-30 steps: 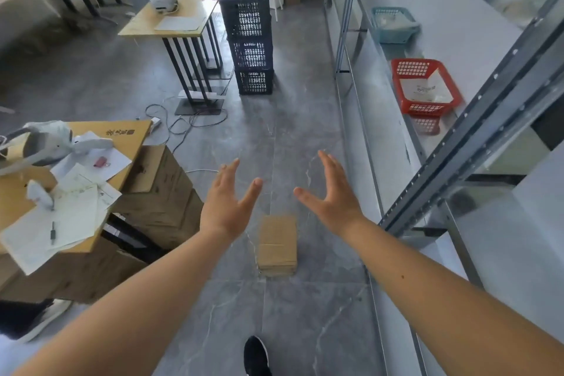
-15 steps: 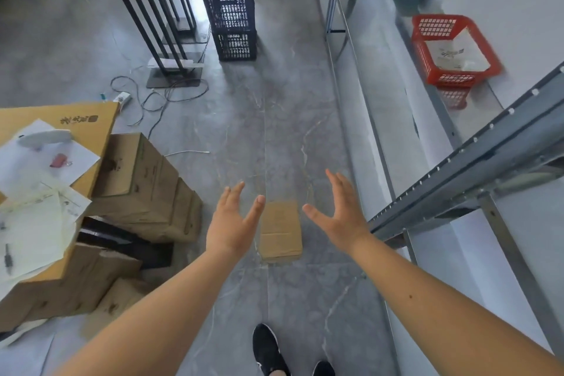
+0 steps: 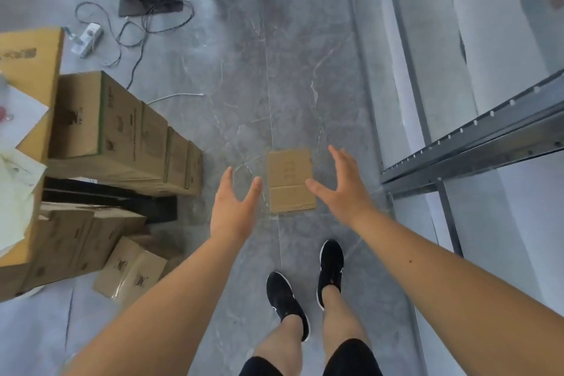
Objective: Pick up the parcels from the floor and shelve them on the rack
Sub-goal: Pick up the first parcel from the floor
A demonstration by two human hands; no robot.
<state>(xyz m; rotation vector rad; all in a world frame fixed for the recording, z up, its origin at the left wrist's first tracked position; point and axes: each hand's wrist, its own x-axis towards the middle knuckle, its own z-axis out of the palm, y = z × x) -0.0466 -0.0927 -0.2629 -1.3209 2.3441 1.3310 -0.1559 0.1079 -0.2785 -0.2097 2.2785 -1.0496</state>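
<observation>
The left hand [image 3: 233, 210] and right hand [image 3: 343, 189] are spread, palms facing, flanking a flat cardboard parcel [image 3: 290, 181] lying on the grey floor [image 3: 305, 70] without touching it. Its long axis runs away from the person, parallel to the metal rack [image 3: 470, 137]. Lifting and shelving remain undone.

Lighting is bright, even and diffuse; my arms cast only faint, soft shadows on the grey floor [image 3: 305, 70]. The rack [image 3: 473, 143] surfaces at right appear pale and washed out. Wide-angle distortion bends straight lines toward the edges. Motion blur softens the top right corner; the centre is moderately sharp.
</observation>
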